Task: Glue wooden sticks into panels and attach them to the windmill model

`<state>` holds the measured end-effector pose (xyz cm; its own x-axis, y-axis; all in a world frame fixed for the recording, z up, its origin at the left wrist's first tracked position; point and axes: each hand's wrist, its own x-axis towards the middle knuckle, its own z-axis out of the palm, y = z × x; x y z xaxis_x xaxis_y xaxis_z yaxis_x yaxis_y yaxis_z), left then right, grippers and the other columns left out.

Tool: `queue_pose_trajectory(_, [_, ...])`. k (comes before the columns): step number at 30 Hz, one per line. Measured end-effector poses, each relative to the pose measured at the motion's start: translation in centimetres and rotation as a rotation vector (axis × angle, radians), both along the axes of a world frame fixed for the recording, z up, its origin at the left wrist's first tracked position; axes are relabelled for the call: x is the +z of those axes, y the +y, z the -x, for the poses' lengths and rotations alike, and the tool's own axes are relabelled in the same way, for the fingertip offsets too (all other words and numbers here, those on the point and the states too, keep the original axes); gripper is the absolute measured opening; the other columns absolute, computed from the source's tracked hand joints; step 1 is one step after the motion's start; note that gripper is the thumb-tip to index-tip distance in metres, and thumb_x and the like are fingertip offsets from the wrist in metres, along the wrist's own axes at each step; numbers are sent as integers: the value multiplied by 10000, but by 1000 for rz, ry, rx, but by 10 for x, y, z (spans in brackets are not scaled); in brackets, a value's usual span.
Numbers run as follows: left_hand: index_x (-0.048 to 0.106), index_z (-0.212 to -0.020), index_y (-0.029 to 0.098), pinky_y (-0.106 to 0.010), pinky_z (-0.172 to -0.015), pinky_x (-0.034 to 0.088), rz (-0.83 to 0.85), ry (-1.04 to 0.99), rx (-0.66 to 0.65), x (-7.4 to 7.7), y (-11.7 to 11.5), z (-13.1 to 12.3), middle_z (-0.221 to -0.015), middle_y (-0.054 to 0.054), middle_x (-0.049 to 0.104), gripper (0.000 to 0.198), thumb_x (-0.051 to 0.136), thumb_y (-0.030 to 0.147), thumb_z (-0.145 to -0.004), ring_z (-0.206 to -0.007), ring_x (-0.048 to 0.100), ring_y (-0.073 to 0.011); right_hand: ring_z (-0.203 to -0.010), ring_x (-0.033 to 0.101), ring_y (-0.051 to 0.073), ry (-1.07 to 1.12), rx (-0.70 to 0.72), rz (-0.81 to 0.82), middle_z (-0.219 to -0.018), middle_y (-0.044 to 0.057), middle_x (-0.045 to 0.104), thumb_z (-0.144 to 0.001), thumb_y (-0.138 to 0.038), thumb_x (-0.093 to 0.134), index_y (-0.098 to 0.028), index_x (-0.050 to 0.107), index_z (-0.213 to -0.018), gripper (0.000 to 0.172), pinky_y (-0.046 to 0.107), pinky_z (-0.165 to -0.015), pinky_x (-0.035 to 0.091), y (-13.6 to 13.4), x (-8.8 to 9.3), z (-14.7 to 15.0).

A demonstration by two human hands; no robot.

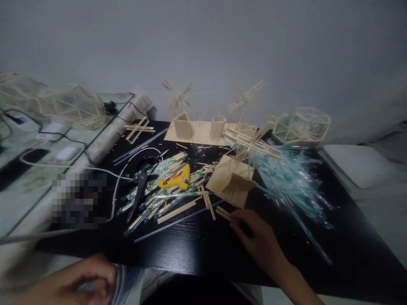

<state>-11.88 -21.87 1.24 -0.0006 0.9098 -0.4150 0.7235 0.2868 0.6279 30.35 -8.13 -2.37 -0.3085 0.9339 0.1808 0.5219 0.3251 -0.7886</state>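
My right hand (pixel 256 237) is over the front of the black table, its fingertips pinched at the end of a few short wooden sticks (pixel 223 213). Just beyond it is a windmill model (pixel 219 180) of pale sticks, with a square base and crossed blades (pixel 252 144). At the lower left, my left hand (pixel 85 279) is curled in front of the table edge, beside a grey, banded object (pixel 119 281). What its fingers hold, if anything, I cannot make out. A yellow glue gun (pixel 178 180) lies on wrapped bundles of sticks, with dark-handled cutters (pixel 140 188) to its left.
Two windmill models (pixel 181 129) stand at the back by the wall. Crumpled green-printed plastic wrappers (pixel 292 182) cover the right side. A stick-framed polyhedron (pixel 302 127) sits behind them. A white cable (pixel 116 190) loops across the left, near a glass-topped surface (pixel 28 186).
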Motion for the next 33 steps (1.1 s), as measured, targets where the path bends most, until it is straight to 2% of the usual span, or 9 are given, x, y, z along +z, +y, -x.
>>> queue_pose_trajectory(1, [741,-809,341,-332,-583,498,152,-226,-170,4,6,-12,-672,12,721,561,527,855,-743,-580,621,-200,-953,742,246,-15,20,-18,-1044,95,759,-943,-228,656,-215,724,-1065,140,382,-875,610,1,-2,1])
queue_pose_trajectory(2, [763,-878,346,-319,-655,524,268,-343,-353,9,16,-26,-816,-1,772,430,649,744,-765,-705,672,-205,-987,736,252,-31,36,-28,-1071,102,754,-944,-202,648,-212,715,-1086,157,397,-897,607,1,-4,3])
queue_pose_trajectory(4, [773,-946,288,-292,-730,521,275,-419,-497,18,42,-55,-909,-40,780,345,652,603,-874,-782,674,-185,-1017,725,260,-73,57,-34,-1094,112,744,-946,-162,632,-204,705,-1102,177,420,-927,600,2,-6,5])
queue_pose_trajectory(6, [747,-925,242,-286,-788,514,156,-426,-518,22,70,-84,-889,-43,767,336,628,556,-919,-841,676,-184,-1013,717,259,-114,73,-22,-1088,114,737,-956,-134,606,-198,700,-1102,185,430,-938,596,4,-6,8])
queue_pose_trajectory(10, [663,-837,207,-286,-732,483,-151,-202,-353,19,117,-131,-809,-16,698,362,472,446,-1031,-766,635,-164,-1039,708,262,-164,89,36,-1111,114,733,-965,-102,564,-200,686,-1138,233,438,-958,587,10,-2,13])
queue_pose_trajectory(15, [641,-869,206,-285,-680,467,-444,15,-494,15,165,-161,-807,-14,695,267,473,318,-1043,-721,657,-166,-1021,710,264,-227,117,159,-1096,110,741,-900,-33,593,-192,684,-1115,283,404,-903,579,19,11,19])
queue_pose_trajectory(19, [643,-921,200,-316,-718,484,-537,62,-506,7,188,-166,-866,-44,704,246,472,326,-1045,-778,667,-196,-853,699,220,-215,127,223,-931,81,740,-910,-56,585,-191,657,-853,163,339,-786,546,23,25,20])
queue_pose_trajectory(25, [638,-947,202,-320,-779,500,-594,66,-501,-8,192,-157,-908,-50,695,302,424,375,-1071,-834,657,-190,-814,684,196,22,114,421,-872,36,755,-950,-297,652,-184,704,-922,128,307,-762,526,37,41,14])
queue_pose_trajectory(33, [655,-973,201,-312,-738,480,-653,203,-180,22,197,-114,-881,-31,705,228,484,352,-987,-779,652,-195,-856,752,194,395,226,727,-945,42,782,-793,-376,839,-179,677,-1107,404,327,-807,609,47,23,18])
